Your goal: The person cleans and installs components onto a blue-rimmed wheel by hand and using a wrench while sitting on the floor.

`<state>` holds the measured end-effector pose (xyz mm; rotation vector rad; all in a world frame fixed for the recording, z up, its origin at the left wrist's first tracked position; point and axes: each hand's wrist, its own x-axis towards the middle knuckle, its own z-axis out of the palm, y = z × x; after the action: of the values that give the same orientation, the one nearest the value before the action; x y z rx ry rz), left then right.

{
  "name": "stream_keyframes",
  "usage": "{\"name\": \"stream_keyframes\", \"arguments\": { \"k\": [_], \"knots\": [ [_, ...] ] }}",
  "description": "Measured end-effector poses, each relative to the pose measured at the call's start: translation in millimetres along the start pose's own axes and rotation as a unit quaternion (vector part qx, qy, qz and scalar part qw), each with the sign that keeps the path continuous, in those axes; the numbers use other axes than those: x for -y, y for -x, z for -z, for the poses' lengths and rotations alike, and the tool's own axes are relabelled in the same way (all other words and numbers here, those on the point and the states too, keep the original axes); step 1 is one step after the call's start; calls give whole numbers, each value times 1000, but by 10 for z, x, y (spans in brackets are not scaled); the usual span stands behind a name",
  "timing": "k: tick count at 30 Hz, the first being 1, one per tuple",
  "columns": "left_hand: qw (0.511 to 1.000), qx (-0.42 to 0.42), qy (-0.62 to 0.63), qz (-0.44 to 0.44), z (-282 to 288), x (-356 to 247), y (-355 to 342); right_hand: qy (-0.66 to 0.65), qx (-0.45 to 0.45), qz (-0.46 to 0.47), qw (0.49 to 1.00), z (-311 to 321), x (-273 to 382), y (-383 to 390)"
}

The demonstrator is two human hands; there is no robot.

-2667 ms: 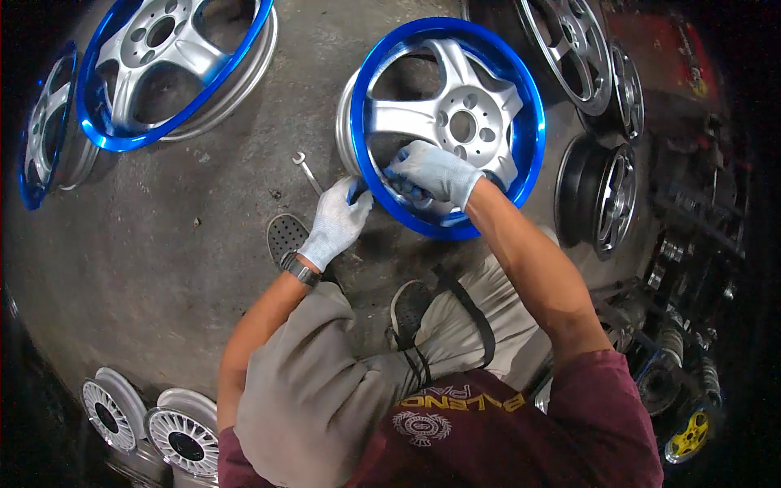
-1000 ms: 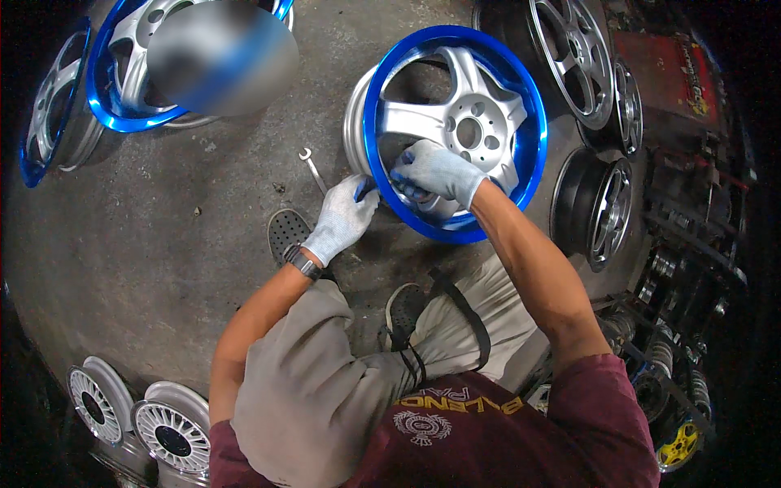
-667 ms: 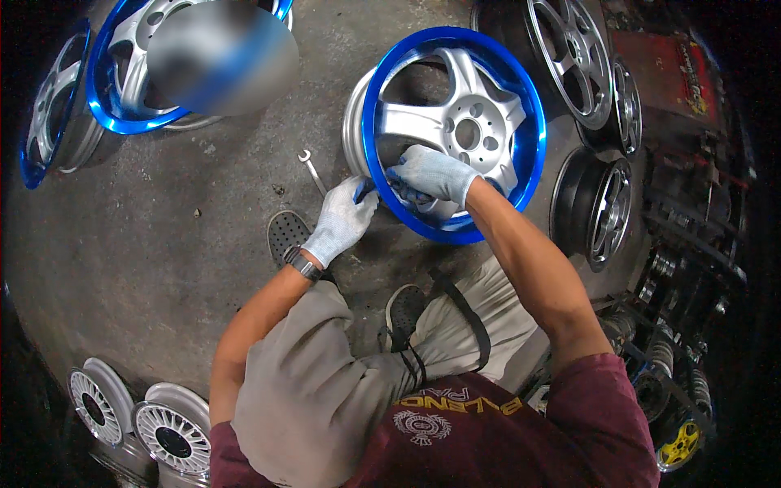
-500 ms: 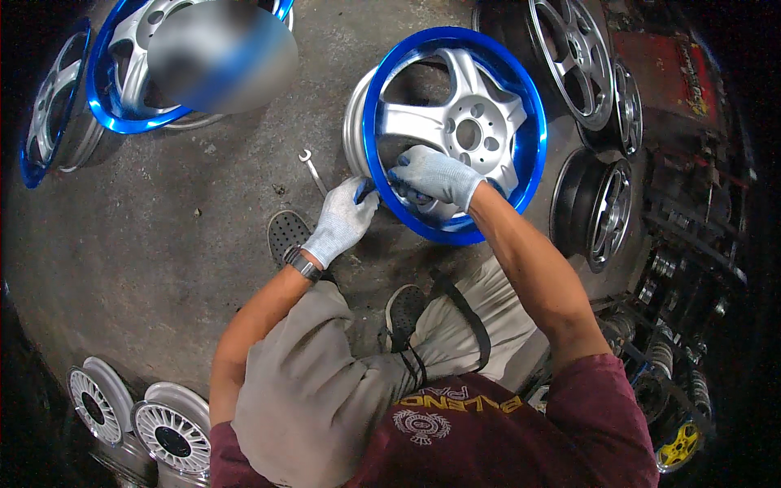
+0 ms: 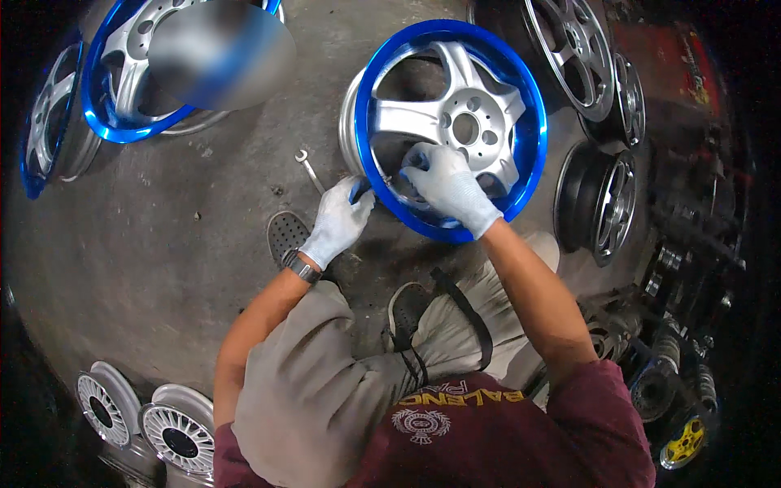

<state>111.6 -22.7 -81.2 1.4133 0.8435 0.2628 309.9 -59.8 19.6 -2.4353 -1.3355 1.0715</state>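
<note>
A silver spoked car wheel (image 5: 407, 119) with a glossy blue outer lip (image 5: 534, 154) stands tilted on the floor before me. My left hand (image 5: 338, 218), in a white glove with blue on the fingers, is closed beside the lower left of the lip; what its fingers hold is hidden. My right hand (image 5: 452, 189), gloved alike, reaches over the lip into the wheel's lower gap between spokes. Its fingers are curled closed, and anything in them is out of sight. An open-ended wrench (image 5: 309, 169) lies on the floor just beyond my left hand.
Two more blue-lipped wheels (image 5: 96, 122) stand at the far left, one partly behind a blurred patch. Dark-barrelled wheels (image 5: 576, 199) line the right, near shelves of metal parts (image 5: 671, 350). Finely spoked wheels (image 5: 181, 439) sit at the near left. My shoe (image 5: 289, 233) is beside my left hand.
My right hand has shifted slightly right and turned, its fingers more curled. My left hand stays nearly in place. The wheel appears slightly higher and further left in view.
</note>
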Motion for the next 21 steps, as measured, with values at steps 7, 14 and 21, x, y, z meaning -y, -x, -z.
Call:
{"name": "stream_keyframes", "arguments": {
  "k": [7,14,21],
  "knots": [
    [1000,-5,-9,-17,-4,-74,-1,28,7,-5,1000,-196,-56,-208],
    [1000,-8,-14,15,25,-34,11,-71,120,-77,987,-85,81,-172],
    [1000,2,-17,-1,16,-133,6,-171,193,-101,961,-12,-80,-259]
  ]
}}
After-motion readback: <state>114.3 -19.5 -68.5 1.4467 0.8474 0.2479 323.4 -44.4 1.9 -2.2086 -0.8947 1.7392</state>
